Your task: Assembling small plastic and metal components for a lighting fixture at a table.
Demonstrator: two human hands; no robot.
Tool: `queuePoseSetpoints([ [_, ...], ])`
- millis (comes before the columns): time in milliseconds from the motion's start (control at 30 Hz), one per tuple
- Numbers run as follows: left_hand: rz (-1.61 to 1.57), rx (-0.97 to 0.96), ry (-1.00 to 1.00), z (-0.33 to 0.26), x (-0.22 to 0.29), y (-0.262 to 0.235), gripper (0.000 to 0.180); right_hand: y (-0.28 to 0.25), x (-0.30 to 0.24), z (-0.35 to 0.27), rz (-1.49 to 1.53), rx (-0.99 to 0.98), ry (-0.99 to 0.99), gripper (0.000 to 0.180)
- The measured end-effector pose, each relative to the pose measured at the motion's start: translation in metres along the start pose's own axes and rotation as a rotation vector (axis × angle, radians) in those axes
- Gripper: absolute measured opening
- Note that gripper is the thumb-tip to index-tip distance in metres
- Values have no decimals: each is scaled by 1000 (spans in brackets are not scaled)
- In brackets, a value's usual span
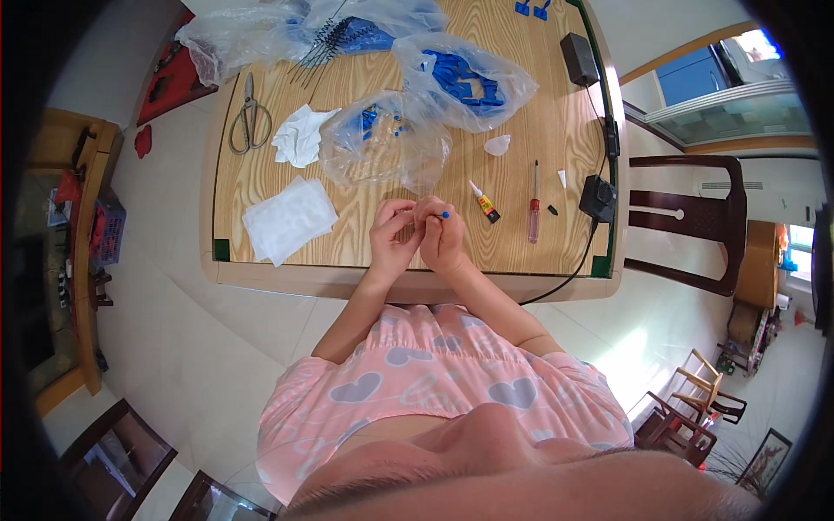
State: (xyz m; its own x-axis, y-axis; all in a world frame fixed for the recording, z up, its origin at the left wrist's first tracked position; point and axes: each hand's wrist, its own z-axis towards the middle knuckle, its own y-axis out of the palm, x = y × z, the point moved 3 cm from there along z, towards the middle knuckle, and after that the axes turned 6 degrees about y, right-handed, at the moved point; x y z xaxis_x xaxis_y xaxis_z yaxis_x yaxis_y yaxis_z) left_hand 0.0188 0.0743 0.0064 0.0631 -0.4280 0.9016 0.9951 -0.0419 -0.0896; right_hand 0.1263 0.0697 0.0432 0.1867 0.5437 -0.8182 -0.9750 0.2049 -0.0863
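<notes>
Close together above the table's near edge are my left hand (395, 239) and my right hand (445, 239). A small blue piece (446, 214) with a rounded end pokes out of my right hand's closed fingers; the rest of it is hidden. My left hand's fingertips are bent in against the right hand's, and anything between them is too small or covered to make out. Just right of my hands lies a small glue tube (487, 207), yellow, red and black with a white nozzle. Beyond them, a clear plastic bag (387, 148) holds small blue and yellowish pieces.
Scissors (250, 117), a crumpled tissue (300, 139) and white sheets (289, 219) lie left on the wooden table (347, 239). A bag with blue parts (465, 82) and black spiral rods (330, 39) are at the back. A screwdriver (534, 208) and a corded black adapter (598, 198) lie right.
</notes>
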Motion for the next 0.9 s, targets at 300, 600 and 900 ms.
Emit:
queuePoseSetpoints([
  [300,-10,1,-17,0,0,1,19,0,2,-2,-6,5,3,13],
  [600,13,6,9,-1,-1,0,20,-1,-2,-1,-5,-7,12,13],
  [900,8,5,14,0,0,1,21,-1,-4,0,-16,-9,-12,13],
])
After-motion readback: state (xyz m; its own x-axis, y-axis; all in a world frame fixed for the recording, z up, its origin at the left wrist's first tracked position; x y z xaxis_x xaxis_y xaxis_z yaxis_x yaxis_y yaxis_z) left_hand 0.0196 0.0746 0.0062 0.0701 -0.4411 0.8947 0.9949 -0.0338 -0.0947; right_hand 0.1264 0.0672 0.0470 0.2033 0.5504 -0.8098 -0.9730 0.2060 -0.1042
